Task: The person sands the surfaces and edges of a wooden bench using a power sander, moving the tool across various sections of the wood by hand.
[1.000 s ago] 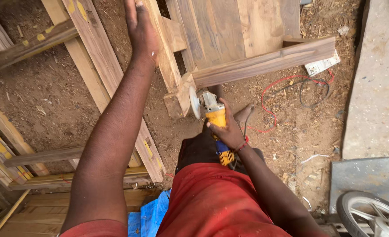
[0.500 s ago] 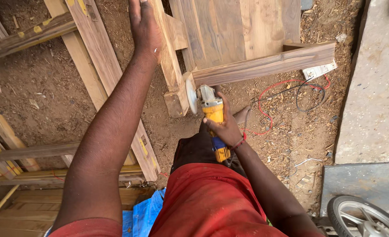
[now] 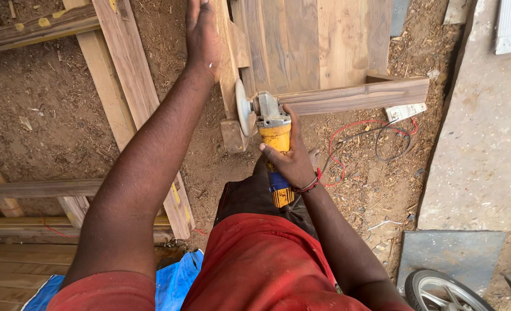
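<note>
My right hand [image 3: 290, 158] grips the yellow body of an angle grinder [image 3: 270, 124]. Its pale sanding disc [image 3: 242, 107] stands against the end of a dark wooden plank [image 3: 353, 95] that runs off to the right. My left hand [image 3: 203, 35] lies flat on the edge of an upright wooden board [image 3: 226, 52] just left of the disc, fingers stretched out and partly cut off by the top of the view. A small wooden block [image 3: 232, 135] sits under the disc.
Long planks [image 3: 123, 86] lie on sawdust-covered ground at the left. Red and black cables [image 3: 371, 135] and a white socket strip [image 3: 405, 110] lie to the right, beside a concrete slab [image 3: 480, 144]. A wheel [image 3: 445, 291] shows bottom right, a blue sheet [image 3: 175, 276] at the bottom.
My right hand has raised the grinder along the plank's end, disc now higher against the wood. My left hand stays on the upright board. The view has shifted slightly.
</note>
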